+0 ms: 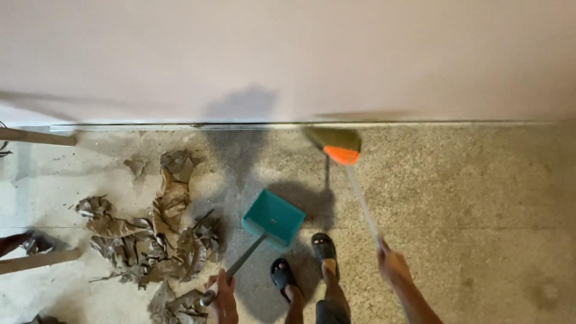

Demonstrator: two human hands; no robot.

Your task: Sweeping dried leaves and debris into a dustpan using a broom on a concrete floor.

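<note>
While you stand on the floor (480,198), your left hand (223,297) fingers wrap the teal dustpan (273,217) handle. Nothing is in its scoop. Your right hand (393,264) fingers grip the broom (342,147) stick. Dry leaves (150,234) lie just left of the dustpan.

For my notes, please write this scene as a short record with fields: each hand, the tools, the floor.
left hand: holds the handle of a teal dustpan
right hand: holds the pale stick of a broom
broom head: orange and green, at the base of the wall
dry leaves: brown heap left of the dustpan
floor: speckled stone
feet: dark sandals
</note>
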